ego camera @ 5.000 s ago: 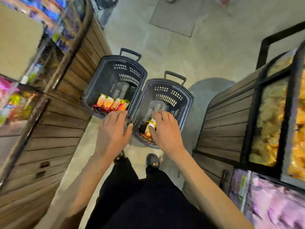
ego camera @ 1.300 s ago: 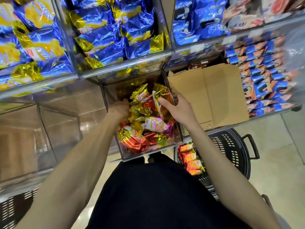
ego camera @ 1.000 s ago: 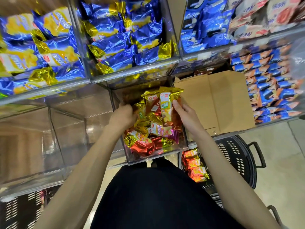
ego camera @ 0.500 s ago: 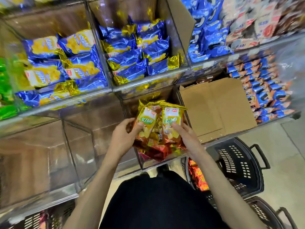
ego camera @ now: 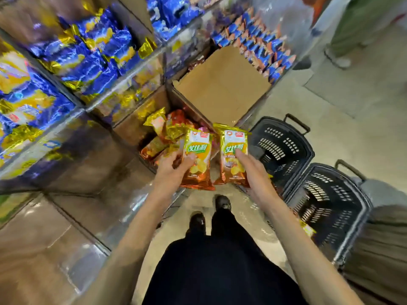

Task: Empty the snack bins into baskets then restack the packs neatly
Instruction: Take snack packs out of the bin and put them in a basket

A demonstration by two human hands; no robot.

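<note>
My left hand [ego camera: 170,170] grips a gold and orange snack pack [ego camera: 198,157] in front of the clear snack bin [ego camera: 141,133]. My right hand [ego camera: 253,170] holds a second, matching pack [ego camera: 233,155], lifted out past the bin's right edge. More foil packs [ego camera: 167,128] lie heaped in the bin behind them. Two dark plastic baskets stand on the floor to the right: the nearer one to the shelf [ego camera: 284,150] and another [ego camera: 330,208] beside it, with a little gold foil showing by my right forearm.
Clear shelf bins of blue and gold packs [ego camera: 88,56] fill the upper left. A brown cardboard sheet [ego camera: 220,86] covers the bin to the right. Empty clear bins [ego camera: 72,170] sit lower left. My shoes [ego camera: 209,212] stand on the concrete floor. Another person's legs [ego camera: 361,29] are at top right.
Both hands have drawn the two packs out of the bin, toward me and rightward. The view has swung right and down, so both baskets now show.
</note>
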